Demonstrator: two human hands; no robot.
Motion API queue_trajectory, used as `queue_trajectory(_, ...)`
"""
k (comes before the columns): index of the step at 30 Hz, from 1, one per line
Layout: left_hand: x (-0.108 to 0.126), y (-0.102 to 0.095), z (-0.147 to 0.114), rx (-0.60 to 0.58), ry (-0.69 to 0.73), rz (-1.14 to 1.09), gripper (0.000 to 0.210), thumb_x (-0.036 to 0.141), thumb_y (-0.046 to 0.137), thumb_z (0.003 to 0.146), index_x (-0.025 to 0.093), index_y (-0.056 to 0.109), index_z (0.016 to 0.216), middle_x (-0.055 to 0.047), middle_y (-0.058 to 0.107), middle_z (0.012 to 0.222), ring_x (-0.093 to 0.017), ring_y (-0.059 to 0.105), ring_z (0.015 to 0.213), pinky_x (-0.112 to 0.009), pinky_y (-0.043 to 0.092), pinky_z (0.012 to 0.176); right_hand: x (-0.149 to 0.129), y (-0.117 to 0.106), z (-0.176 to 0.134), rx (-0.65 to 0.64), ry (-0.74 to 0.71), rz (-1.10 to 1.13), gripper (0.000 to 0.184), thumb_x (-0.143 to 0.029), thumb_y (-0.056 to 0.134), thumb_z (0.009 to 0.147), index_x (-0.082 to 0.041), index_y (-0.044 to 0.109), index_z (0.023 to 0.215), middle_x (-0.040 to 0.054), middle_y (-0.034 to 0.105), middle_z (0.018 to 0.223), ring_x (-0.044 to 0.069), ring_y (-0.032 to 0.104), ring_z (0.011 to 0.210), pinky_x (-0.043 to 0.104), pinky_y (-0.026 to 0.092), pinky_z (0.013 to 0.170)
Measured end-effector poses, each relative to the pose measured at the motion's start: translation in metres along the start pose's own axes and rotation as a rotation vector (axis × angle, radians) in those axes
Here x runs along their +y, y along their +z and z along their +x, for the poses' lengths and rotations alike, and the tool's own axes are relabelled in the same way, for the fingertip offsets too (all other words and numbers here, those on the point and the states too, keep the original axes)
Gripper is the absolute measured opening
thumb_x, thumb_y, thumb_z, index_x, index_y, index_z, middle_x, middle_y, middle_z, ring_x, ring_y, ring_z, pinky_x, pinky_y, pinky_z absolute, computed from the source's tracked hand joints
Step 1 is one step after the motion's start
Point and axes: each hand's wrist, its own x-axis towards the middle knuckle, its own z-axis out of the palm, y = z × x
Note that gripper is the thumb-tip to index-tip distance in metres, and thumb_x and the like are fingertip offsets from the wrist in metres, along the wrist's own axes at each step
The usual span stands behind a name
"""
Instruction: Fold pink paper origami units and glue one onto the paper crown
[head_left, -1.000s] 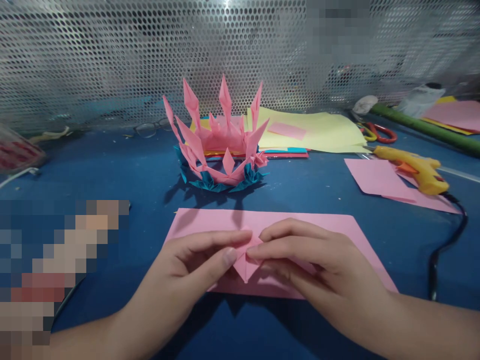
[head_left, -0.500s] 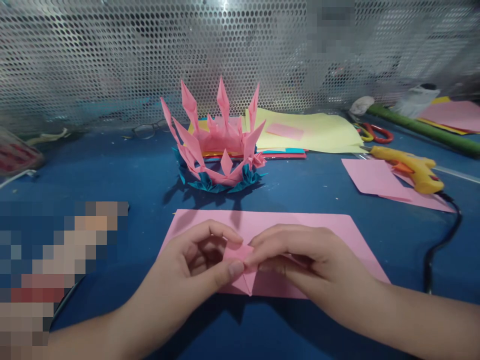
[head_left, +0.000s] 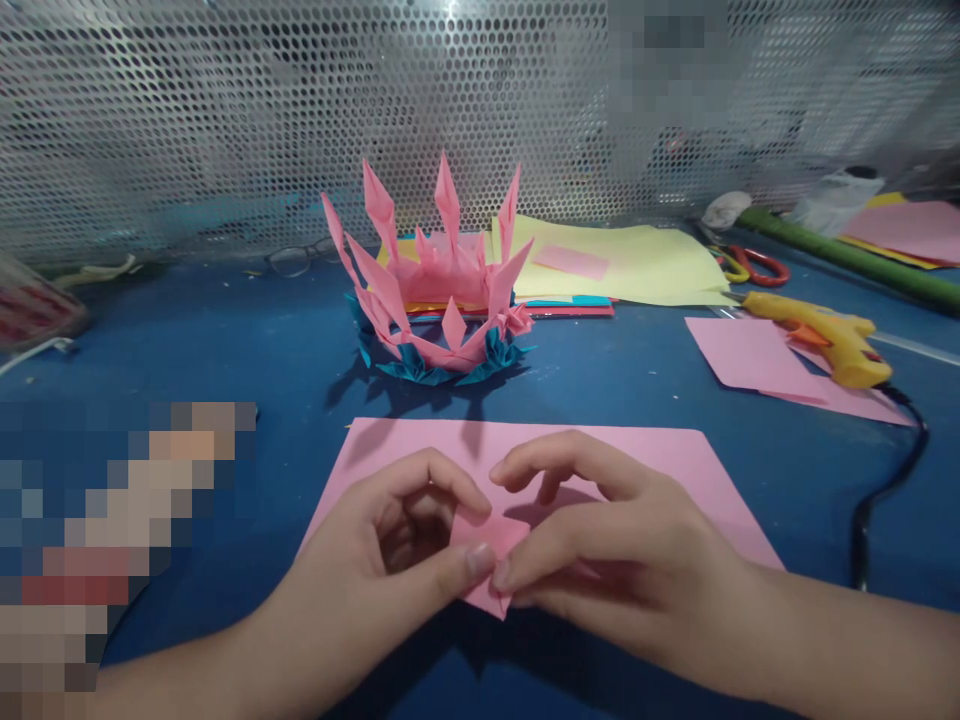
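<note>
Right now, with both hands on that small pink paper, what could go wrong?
The small pink paper might slip or crease crookedly, with the left hand pinching it and the right hand at a corner. The yellow glue gun lies over pink sheets; if hot, which I can't tell, it could mark them. The paper crown just ahead could get bumped.

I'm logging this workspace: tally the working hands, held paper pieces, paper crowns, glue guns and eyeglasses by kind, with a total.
Left hand and right hand: 2
Held pink paper piece: 1
Paper crown: 1
Yellow glue gun: 1
Eyeglasses: 1
Total: 6
</note>
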Motion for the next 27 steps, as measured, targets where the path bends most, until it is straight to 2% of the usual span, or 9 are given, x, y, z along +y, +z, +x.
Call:
queue_trajectory(4, 0.002, 0.002, 0.002, 0.028, 0.006, -0.017, 0.010, 0.022, 0.078, 0.085, 0.025, 0.068, 0.086, 0.008, 0.067, 0.072, -0.007, 0.062, 0.064, -0.013, 0.049, 0.061, -0.003, 0.002, 0.003, 0.015, 0.115, 0.082, 0.003, -0.014, 0.081, 0.082, -0.017, 0.081, 0.082, 0.0077, 0.062, 0.112, 0.014, 0.068, 0.098, 0.018, 0.055, 0.082)
queue_trajectory(7, 0.004, 0.003, 0.002, 0.010, 0.001, -0.049, 0.008, 0.024, 0.078, 0.086, 0.024, 0.070, 0.087, 0.007, 0.070, 0.072, -0.008, 0.067, 0.067, -0.014, 0.053, 0.064, -0.005, 0.005, 0.005, 0.032, 0.229, 0.146, 0.007, -0.012, 0.078, 0.082, -0.018, 0.078, 0.078, 0.0047, 0.066, 0.098, 0.013, 0.069, 0.083, 0.020, 0.057, 0.071)
queue_trajectory(10, 0.003, 0.004, 0.001, -0.003, 0.005, -0.067, 0.009, 0.026, 0.080, 0.085, 0.025, 0.072, 0.090, 0.004, 0.073, 0.079, -0.012, 0.071, 0.075, -0.017, 0.056, 0.070, -0.007, 0.007, 0.006, 0.054, 0.274, 0.176, 0.013, -0.006, 0.075, 0.078, -0.019, 0.073, 0.074, 0.0016, 0.071, 0.084, 0.012, 0.068, 0.073, 0.020, 0.056, 0.069)
queue_trajectory(14, 0.000, 0.004, -0.001, -0.008, 0.031, -0.024, 0.029, 0.017, 0.086, 0.076, 0.028, 0.072, 0.099, 0.004, 0.076, 0.089, -0.013, 0.072, 0.082, -0.018, 0.056, 0.074, -0.007, 0.007, 0.007, 0.050, 0.319, 0.202, 0.019, -0.002, 0.070, 0.074, -0.020, 0.069, 0.071, 0.0001, 0.073, 0.077, 0.013, 0.068, 0.072, 0.020, 0.055, 0.068)
queue_trajectory(20, 0.000, 0.006, 0.000, 0.013, 0.121, 0.073, 0.017, 0.014, 0.079, 0.083, 0.028, 0.071, 0.090, 0.007, 0.072, 0.081, -0.007, 0.069, 0.075, -0.011, 0.053, 0.071, -0.007, 0.009, 0.006, 0.026, 0.437, 0.315, 0.021, 0.000, 0.065, 0.075, -0.020, 0.067, 0.079, -0.0014, 0.072, 0.079, 0.011, 0.065, 0.070, 0.019, 0.053, 0.066)
queue_trajectory(27, 0.003, 0.007, -0.001, -0.026, 0.120, 0.107, 0.017, 0.010, 0.070, 0.088, 0.027, 0.067, 0.088, 0.008, 0.066, 0.078, -0.007, 0.065, 0.073, -0.012, 0.052, 0.071, -0.011, 0.013, 0.005, 0.030, 0.461, 0.455, 0.024, 0.002, 0.060, 0.076, -0.020, 0.062, 0.085, -0.0011, 0.070, 0.083, 0.012, 0.066, 0.075, 0.021, 0.055, 0.071)
